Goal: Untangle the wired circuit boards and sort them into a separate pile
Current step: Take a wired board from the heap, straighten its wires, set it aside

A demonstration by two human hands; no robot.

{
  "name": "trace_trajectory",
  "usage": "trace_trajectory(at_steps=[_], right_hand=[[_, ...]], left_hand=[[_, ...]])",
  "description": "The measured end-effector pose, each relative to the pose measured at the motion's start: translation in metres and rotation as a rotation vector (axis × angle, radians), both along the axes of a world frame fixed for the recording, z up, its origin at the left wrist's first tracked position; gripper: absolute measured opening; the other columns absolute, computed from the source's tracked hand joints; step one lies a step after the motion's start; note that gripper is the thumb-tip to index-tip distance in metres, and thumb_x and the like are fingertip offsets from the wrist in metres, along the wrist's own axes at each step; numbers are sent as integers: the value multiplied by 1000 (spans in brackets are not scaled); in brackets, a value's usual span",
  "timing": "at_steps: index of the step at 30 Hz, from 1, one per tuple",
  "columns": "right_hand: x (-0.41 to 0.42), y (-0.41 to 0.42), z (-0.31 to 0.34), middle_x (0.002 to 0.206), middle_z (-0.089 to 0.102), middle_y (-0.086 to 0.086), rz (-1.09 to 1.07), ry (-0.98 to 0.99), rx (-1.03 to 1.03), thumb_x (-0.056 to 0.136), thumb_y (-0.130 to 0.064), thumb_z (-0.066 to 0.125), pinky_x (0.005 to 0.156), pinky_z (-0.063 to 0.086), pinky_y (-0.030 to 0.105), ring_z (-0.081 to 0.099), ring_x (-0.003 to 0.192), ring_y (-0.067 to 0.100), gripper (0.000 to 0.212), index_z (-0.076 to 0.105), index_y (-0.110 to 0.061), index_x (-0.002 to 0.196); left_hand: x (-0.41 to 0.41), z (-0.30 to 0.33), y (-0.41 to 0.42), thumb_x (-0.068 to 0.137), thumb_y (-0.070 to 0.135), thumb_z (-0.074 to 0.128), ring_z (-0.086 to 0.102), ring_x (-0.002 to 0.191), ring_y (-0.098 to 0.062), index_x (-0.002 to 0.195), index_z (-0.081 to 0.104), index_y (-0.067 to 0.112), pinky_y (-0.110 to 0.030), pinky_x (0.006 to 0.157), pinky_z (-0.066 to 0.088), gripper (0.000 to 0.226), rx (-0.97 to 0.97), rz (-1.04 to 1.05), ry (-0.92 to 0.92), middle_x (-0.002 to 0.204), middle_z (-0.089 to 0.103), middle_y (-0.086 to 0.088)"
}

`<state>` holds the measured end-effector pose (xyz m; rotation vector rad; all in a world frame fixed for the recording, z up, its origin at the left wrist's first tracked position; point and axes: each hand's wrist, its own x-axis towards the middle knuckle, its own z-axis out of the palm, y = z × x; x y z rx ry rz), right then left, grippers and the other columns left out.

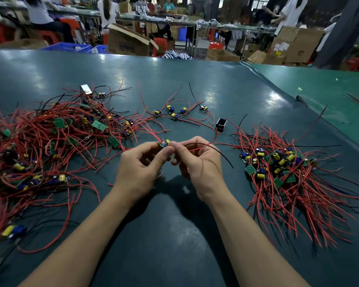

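Your left hand (142, 160) pinches a small green circuit board with a yellow and blue component (164, 143) between thumb and fingertips, and your right hand (197, 160), fingers curled, touches that board's other side while gripping its thin red and black wires (211, 146), both hands raised above the dark teal counter (174, 235). Left of that held board sprawls the big tangled heap of red-wired boards (50, 141); right of it lies the tidier sorted pile (282, 168). Beyond it sit a loose row of small boards (174, 112) and a small black open box (221, 124).
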<state>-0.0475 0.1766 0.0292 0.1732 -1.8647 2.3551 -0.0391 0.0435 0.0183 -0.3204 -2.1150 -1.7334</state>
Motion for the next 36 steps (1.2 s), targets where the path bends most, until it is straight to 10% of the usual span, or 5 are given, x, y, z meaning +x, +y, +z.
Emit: trace_trajectory(at_steps=[13,28,36], right_hand=[[-4,4,1,60,63,1,182,-309,-372,80,-23,69,39,37,13,50,46,5,16,67,-7,78],[-6,3,-5,56,60,-3,-64,-167,-32,89,-14,70,38,34,17,47,42,6,12,70,-3,84],[-19,21,-4,59,61,-3,-214,-276,-322,88,-14,70,35,25,14,38,39,3,13,71,-7,77]], left_hand=[[-10,-2,-6,68,8,71,55,64,-16,88,76,17,-24,64,44,22,536,-304,-327,84,71,-7],[-8,1,-2,57,38,81,59,56,-11,76,79,20,-21,56,50,26,387,-257,-358,71,72,-2],[-8,5,-3,57,34,78,57,49,-13,66,75,14,-22,53,50,22,409,-277,-425,68,70,-7]])
